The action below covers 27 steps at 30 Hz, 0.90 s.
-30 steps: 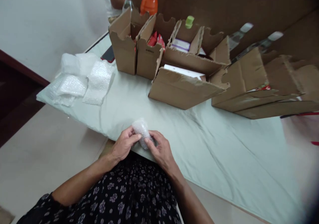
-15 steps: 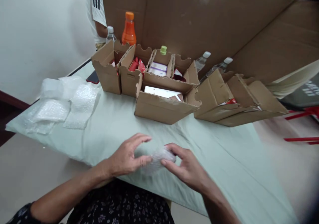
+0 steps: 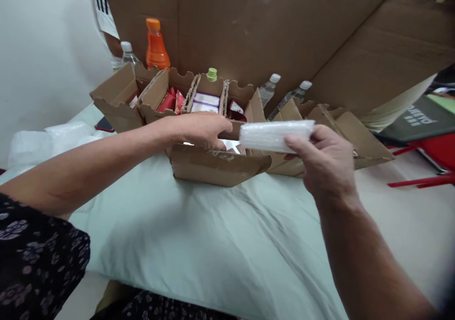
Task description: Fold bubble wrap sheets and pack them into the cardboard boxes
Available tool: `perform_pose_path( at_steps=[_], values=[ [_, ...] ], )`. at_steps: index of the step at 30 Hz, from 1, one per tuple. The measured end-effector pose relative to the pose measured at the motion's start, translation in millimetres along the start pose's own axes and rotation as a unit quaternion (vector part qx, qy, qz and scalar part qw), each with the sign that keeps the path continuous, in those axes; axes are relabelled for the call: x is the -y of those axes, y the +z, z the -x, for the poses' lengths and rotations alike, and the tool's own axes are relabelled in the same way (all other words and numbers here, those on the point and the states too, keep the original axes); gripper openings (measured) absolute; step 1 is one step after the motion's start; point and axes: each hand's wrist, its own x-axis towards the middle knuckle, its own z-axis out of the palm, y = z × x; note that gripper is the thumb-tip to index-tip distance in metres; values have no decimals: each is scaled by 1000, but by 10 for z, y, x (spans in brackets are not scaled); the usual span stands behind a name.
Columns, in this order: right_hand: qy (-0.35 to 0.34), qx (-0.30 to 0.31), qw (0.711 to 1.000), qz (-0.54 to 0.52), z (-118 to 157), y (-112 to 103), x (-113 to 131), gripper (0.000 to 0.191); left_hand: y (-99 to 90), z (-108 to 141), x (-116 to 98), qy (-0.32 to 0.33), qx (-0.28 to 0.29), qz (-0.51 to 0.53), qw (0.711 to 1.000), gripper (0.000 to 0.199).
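Two hands above a cloth-covered bench (image 3: 199, 249). The right hand (image 3: 329, 163) grasps a bubble-wrap bundle (image 3: 265, 136) at its right end, thumb on the near face and the other fingers mostly behind. This end grip, it may be judged, keeps most of the bundle's length unobstructed. The bundle is raised off the bench, nearly level, its free end towards the left hand and in line of sight over the right part of the front box (image 3: 216, 168). Motion blur hides whether anything lies inside the wrap.

The left hand (image 3: 204, 129) reaches palm down over the front box, thumb and forefinger parted with nothing seen between them; it appears to be placed so that the fingers can enter from above, the box being open-topped. White and brown contents (image 3: 232, 147) show just beside the thumb.

Behind, more open boxes (image 3: 115, 104) stand side by side towards the far edge, backed by a cardboard panel (image 3: 249, 31), probably so that each opening remains within reach from the near edge.
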Motion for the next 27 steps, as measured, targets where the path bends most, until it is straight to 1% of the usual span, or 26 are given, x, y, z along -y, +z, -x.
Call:
perform_pose_path(
  at_steps=[2, 3, 5, 6, 7, 9, 12, 15, 17, 20, 22, 24, 26, 27],
  values=[
    [-29, 23, 994, 104, -50, 4, -75, 24, -20, -38, 39, -11, 38, 10, 999, 43],
    [-53, 26, 984, 169, -54, -6, -84, 24, -14, -51, 62, -15, 56, 12, 998, 46],
    [-97, 20, 950, 296, -37, -35, -49, 24, 41, -83, 114, -22, 86, 23, 996, 54],
    [-109, 18, 931, 349, -25, -45, -10, 22, 87, -102, 141, -23, 94, 35, 995, 58],
    [-113, 20, 913, 392, -16, -50, 36, 20, 140, -120, 166, -18, 96, 49, 994, 62],
    [-106, 33, 883, 455, -14, -35, 133, 17, 244, -144, 205, 2, 79, 62, 995, 63],
    [-80, 61, 852, 513, -44, 37, 258, 24, 326, -120, 247, 28, 46, 29, 998, 55],
    [-70, 99, 832, 542, -81, 143, 346, 36, 328, -36, 297, 15, 44, 5, 999, 54],
    [-64, 131, 820, 554, -97, 228, 386, 37, 328, 22, 341, -1, 43, 26, 999, 55],
    [-29, 172, 794, 582, -115, 379, 421, 32, 358, 75, 404, -8, 39, 60, 997, 58],
    [-21, 203, 763, 613, -124, 484, 430, 27, 382, 83, 435, -3, 38, 56, 998, 60],
    [-45, 242, 725, 643, -134, 578, 431, 23, 389, 74, 449, 5, 38, 41, 998, 63],
    [-73, 275, 697, 659, -147, 654, 422, 27, 375, 58, 444, 8, 37, 28, 999, 64],
    [-80, 288, 687, 662, -157, 688, 413, 29, 362, 49, 437, 9, 36, 25, 999, 64]
  ],
)
